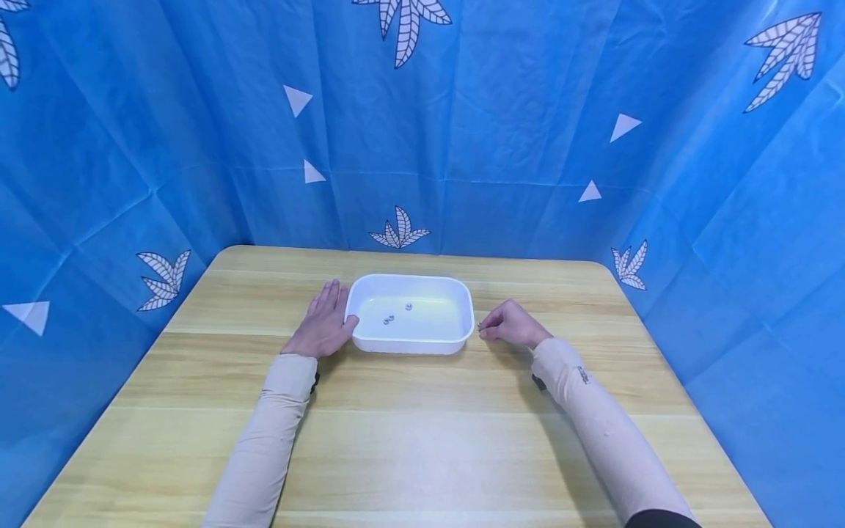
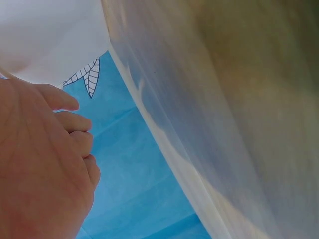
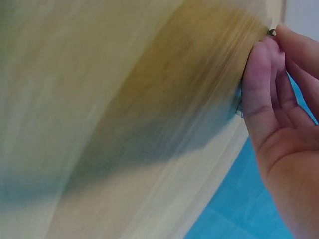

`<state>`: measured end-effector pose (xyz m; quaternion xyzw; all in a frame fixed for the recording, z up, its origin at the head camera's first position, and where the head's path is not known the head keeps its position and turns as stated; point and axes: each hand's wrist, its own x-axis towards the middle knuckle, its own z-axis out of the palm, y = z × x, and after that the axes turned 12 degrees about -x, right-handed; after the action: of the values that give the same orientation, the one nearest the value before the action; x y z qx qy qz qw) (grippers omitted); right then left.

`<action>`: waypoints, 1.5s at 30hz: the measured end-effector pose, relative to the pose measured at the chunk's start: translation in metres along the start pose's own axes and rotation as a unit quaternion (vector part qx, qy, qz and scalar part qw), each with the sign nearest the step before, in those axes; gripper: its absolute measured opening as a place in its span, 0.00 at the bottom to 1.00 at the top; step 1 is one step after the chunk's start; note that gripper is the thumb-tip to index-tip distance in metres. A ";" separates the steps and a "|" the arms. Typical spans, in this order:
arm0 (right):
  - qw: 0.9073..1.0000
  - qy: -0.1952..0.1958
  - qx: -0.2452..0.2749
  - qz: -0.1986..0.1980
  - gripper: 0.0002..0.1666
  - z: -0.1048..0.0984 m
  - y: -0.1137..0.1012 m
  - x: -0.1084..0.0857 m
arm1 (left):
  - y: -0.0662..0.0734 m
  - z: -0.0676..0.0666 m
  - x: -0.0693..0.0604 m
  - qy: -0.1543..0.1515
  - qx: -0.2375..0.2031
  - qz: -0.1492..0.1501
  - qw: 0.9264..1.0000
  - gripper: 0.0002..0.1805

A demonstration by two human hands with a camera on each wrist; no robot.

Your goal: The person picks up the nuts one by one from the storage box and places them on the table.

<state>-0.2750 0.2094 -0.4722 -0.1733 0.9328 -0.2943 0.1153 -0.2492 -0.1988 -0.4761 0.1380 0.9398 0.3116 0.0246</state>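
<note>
While R hand (image 1: 515,324) pinches tiny shiny pc (image 3: 271,33), L hand (image 1: 323,323), straight-fingered, touches white tub (image 1: 409,345); wood tbl (image 1: 422,440), blue curtain (image 1: 515,110) behind.

R hand (image 3: 286,142) at 3 o'clock pinches sm. shiny pc. (image 3: 271,33) at 2; woodgrain tabletop (image 3: 65,109) at 9, blue sheet (image 3: 237,211) at 5.

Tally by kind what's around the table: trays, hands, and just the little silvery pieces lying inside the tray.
White tray: 1
Small silvery pieces inside it: 3
Hands, left hand and right hand: 2
Total: 6
</note>
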 end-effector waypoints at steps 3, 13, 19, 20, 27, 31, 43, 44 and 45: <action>1.000 0.005 0.001 0.010 0.09 0.002 0.003 -0.001 | 0.000 0.000 0.000 -0.003 -0.002 -0.002 1.000 0.42; 1.000 0.024 -0.012 0.016 0.08 0.005 0.010 -0.001 | -0.001 0.000 0.002 -0.012 -0.001 -0.003 1.000 0.42; 0.999 0.028 -0.029 0.021 0.06 0.007 0.011 -0.001 | -0.001 -0.001 0.002 -0.014 -0.005 -0.005 1.000 0.42; 0.999 0.030 -0.032 0.019 0.06 0.008 0.011 -0.001 | -0.001 -0.001 0.002 -0.013 -0.004 -0.006 1.000 0.42; 0.999 0.036 -0.038 0.001 0.06 0.009 0.007 0.000 | -0.002 -0.001 0.002 -0.011 -0.005 -0.002 1.000 0.42; 0.998 0.039 -0.040 -0.002 0.06 0.010 0.009 0.001 | -0.002 -0.001 0.002 -0.009 -0.007 -0.006 1.000 0.42; 0.998 0.052 -0.013 0.031 0.09 -0.008 0.006 -0.004 | -0.002 0.000 0.001 -0.012 -0.007 -0.006 1.000 0.42; 0.997 0.064 -0.014 0.029 0.10 -0.012 0.004 -0.005 | -0.002 0.000 0.001 -0.011 -0.007 -0.006 1.000 0.42; 0.997 0.076 -0.016 0.027 0.11 -0.016 0.002 -0.005 | -0.002 0.000 0.000 -0.011 -0.007 -0.006 1.000 0.42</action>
<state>-0.2757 0.2213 -0.4597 -0.1273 0.9478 -0.2882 0.0491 -0.2499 -0.2001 -0.4772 0.1352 0.9382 0.3165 0.0374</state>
